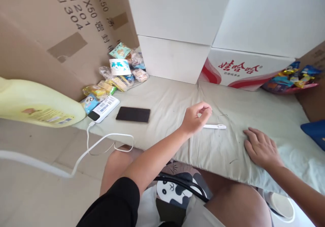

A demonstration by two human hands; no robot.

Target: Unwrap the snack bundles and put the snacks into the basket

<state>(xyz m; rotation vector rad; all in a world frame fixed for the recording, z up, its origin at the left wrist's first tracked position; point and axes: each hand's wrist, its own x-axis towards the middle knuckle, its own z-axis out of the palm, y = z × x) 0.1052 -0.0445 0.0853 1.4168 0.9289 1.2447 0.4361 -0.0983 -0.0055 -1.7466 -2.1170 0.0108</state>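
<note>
Pinching my fingertips together, my left hand point(196, 118) hovers over the pale cloth point(177, 105) that covers the surface in front of me; thumb and forefinger are closed on each other, and whether something very small sits between them I cannot tell. Just below and to the right of those fingertips lies a thin white stick-like tool point(214, 126), flat on the cloth and not touched by either hand. My right hand point(261, 147) lies palm down on the cloth further right, fingers loosely spread and pressing the fabric, holding nothing.

Off to the left a dark phone point(133, 114) lies face up on the cloth, and just beside it a white power bank point(104, 109) with a white cable point(101, 145) looping off the edge. Behind those, a heap of wrapped snacks point(119, 74) sits against a big brown cardboard box point(58, 34). A pale yellow jug point(38, 106) lies on its side at the far left. White boxes point(175, 30) stand at the back, one with red lettering point(238, 67), and more colourful packets point(291, 78) are at the far right. My bare knees show below.
</note>
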